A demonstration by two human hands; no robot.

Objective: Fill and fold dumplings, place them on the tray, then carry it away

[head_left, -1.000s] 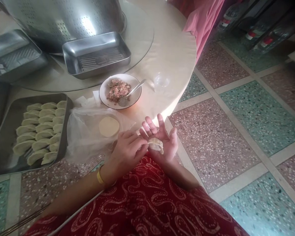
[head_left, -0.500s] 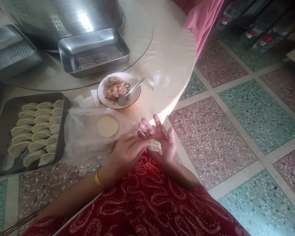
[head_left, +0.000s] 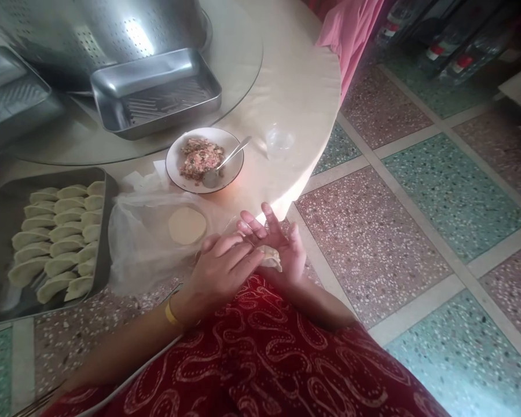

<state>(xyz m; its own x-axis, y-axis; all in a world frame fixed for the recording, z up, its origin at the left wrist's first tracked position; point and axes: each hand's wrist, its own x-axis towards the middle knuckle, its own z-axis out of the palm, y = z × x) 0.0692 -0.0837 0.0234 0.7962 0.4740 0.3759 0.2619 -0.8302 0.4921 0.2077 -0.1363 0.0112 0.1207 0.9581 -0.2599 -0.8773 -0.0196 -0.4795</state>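
Observation:
A folded dumpling (head_left: 271, 258) lies in the palm of my right hand (head_left: 286, 249), which is turned up with its fingers spread. From the left, my left hand (head_left: 223, 269) reaches across, a yellow band on its wrist. Its fingers are bent over the dumpling's left end and cover that part. A single round wrapper (head_left: 187, 226) rests on a clear plastic bag (head_left: 132, 255) left of my hands. Beyond them is a white bowl (head_left: 173, 168) of minced filling (head_left: 200, 156) with a metal spoon (head_left: 232, 155) in it.
At the left, a metal tray (head_left: 106, 202) holds rows of dumplings (head_left: 63, 240). Another metal tray (head_left: 160, 110) and a large perforated pot (head_left: 108, 35) stand on the turntable. A clear plastic cup (head_left: 280, 139) is near the table's right edge. Bottles (head_left: 462, 61) stand on the floor.
The fingers of my left hand have opened out a little over the dumpling. The view has shifted slightly; the dumpling stays in my right palm.

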